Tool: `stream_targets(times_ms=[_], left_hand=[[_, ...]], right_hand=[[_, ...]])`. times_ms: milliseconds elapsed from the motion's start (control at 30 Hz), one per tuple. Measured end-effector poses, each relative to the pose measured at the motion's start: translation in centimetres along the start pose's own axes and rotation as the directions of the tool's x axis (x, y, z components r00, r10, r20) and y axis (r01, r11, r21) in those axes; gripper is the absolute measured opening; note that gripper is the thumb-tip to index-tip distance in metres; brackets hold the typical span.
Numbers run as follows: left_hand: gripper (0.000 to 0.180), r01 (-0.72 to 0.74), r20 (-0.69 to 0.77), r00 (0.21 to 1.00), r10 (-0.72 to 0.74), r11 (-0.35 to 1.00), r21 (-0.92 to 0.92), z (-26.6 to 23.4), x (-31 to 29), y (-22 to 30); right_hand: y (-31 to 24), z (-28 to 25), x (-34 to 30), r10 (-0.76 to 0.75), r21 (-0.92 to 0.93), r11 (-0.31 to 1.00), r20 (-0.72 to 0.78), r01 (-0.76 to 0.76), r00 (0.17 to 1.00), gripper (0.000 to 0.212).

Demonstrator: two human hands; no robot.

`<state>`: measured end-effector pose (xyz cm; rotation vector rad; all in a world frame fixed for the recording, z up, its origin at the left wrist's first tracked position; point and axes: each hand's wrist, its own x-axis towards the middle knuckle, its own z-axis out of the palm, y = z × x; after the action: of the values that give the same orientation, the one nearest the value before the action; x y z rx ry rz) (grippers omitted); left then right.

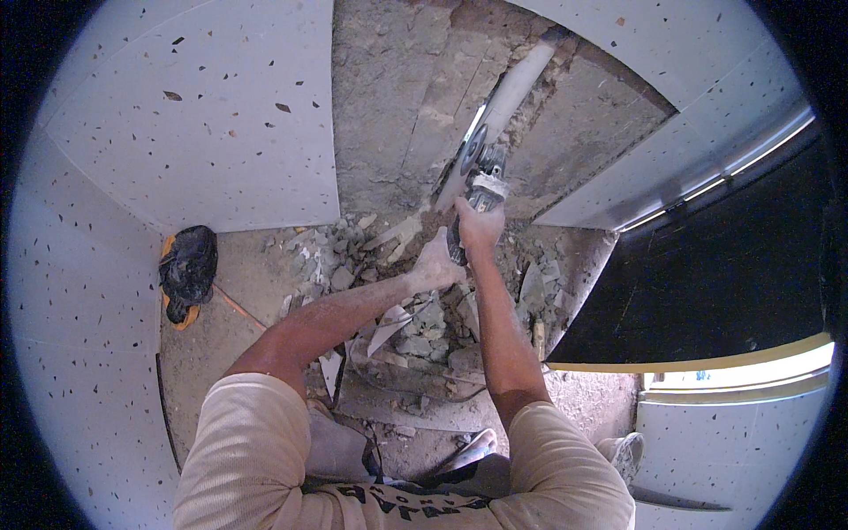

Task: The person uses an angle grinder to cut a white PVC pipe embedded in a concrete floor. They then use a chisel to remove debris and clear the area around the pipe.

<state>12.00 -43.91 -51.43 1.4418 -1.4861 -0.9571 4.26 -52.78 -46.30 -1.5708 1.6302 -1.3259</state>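
My right hand (480, 228) is closed around the body of a dusty angle grinder (489, 162), just behind its pale wrapped section. The grinder's rear end is gripped by my left hand (433, 268), lower and to the left. Both arms reach forward toward the bare, rough wall (397, 97). At the grinder's head, the round disc (474, 150) lies along the left side of a whitish pipe (523, 81) running slantwise up the wall. Whether the disc touches the pipe or the wall, I cannot tell.
Broken mortar and tile rubble (424, 329) lies below the wall, under my arms. A black plastic bag (190, 263) with something orange-yellow sits at left by the speckled tiled wall (238, 115). A large dark panel (698, 256) stands at right. A cord (237, 306) crosses the floor.
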Motion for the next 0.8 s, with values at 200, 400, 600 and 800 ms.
stream_targets(times_ms=[200, 400, 600, 800], left_hand=[[0.093, -0.052, 0.072, 0.996, 0.056, 0.997, -0.061, 0.0, -0.4, 1.8], [0.076, -0.181, -0.067, 0.981, 0.183, 0.983, 0.041, 0.4, 0.3, -1.3], [0.073, -0.226, -0.151, 0.962, 0.227, 0.974, 0.025, 0.9, -0.5, 0.7], [0.073, -0.226, -0.128, 0.962, 0.242, 0.966, 0.124, 0.4, 0.0, -0.2]], right_hand=[[0.5, -0.8, -0.1, 0.049, 0.031, 0.998, 0.031, -0.05, 0.998, 0.048], [-0.1, 0.2, -0.1, 0.022, 0.033, 0.999, 0.029, -0.023, 0.999, 0.048], [0.5, -0.6, 0.0, 0.084, -0.055, 0.995, 0.02, -0.082, 0.996, 0.048], [-0.7, -0.3, -0.3, 0.071, -0.07, 0.995, 0.012, -0.07, 0.997, 0.048]])
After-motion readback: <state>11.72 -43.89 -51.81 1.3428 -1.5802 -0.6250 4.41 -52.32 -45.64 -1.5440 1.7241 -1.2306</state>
